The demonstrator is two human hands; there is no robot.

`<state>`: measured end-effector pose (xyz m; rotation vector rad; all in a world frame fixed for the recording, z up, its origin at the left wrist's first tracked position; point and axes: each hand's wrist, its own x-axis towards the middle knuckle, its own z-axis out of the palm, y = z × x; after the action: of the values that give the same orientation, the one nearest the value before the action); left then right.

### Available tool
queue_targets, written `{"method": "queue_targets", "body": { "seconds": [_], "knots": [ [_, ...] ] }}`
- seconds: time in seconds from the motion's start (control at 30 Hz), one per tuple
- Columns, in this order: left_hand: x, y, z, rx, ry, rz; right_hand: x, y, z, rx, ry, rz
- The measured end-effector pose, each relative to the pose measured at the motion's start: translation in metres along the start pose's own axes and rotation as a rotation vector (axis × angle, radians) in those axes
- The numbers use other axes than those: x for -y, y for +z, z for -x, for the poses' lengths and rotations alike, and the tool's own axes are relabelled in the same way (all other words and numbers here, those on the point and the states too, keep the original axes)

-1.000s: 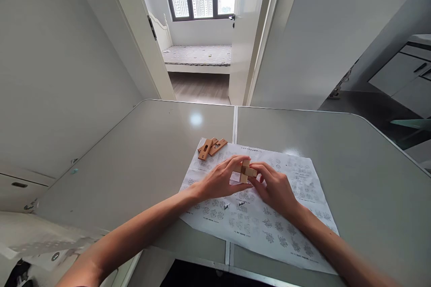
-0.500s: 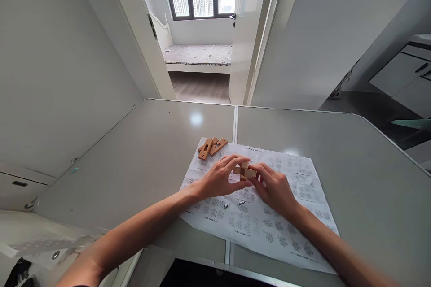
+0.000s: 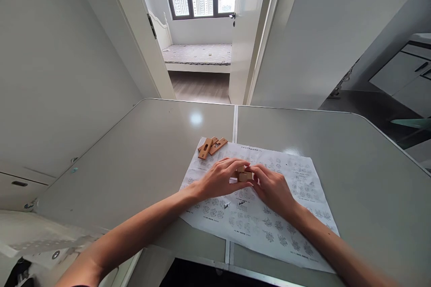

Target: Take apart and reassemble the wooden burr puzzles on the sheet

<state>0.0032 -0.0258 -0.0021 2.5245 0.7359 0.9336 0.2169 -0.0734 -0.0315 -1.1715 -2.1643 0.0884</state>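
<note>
Between my two hands is a small wooden block puzzle (image 3: 245, 176), made of pale interlocking pieces. My left hand (image 3: 224, 176) grips it from the left, thumb below and fingers over the top. From the right, my right hand (image 3: 273, 184) closes on it with thumb and fingertips, which partly hide the pieces. Underneath lies a creased white instruction sheet (image 3: 249, 249) printed with rows of line drawings. Several flat wooden pieces with slots (image 3: 205, 148) are piled on its far left corner, one marked with a 2.
The sheet rests on a glossy grey table (image 3: 144, 143) with a metal seam down its middle. Two small dark-and-white bits (image 3: 241, 203) lie on the paper near my wrists. Beyond the table's far edge, an open doorway shows a bed (image 3: 198, 54).
The block puzzle has been turned and sits slightly lower in my hands, with a block's face now toward me. The fingers of both hands have closed in around it.
</note>
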Motion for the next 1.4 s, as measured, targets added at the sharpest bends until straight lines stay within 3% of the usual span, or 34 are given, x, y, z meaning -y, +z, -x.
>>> {"method": "queue_targets", "body": {
  "seconds": [0.37, 0.67, 1.07, 1.4],
  "knots": [
    [0.000, 0.000, -0.001, 0.008, 0.015, -0.038, 0.001, -0.001, 0.000, 0.035, 0.017, -0.005],
    [0.001, -0.002, -0.002, -0.032, 0.073, -0.027, 0.005, 0.001, 0.002, -0.010, -0.002, 0.049],
    [-0.001, -0.005, 0.000, -0.006, -0.024, 0.147, 0.003, -0.006, -0.003, 0.043, 0.014, -0.209],
    [-0.005, -0.001, 0.001, -0.014, -0.019, 0.160, 0.008, -0.011, -0.001, 0.027, 0.003, -0.134]
  ]
}}
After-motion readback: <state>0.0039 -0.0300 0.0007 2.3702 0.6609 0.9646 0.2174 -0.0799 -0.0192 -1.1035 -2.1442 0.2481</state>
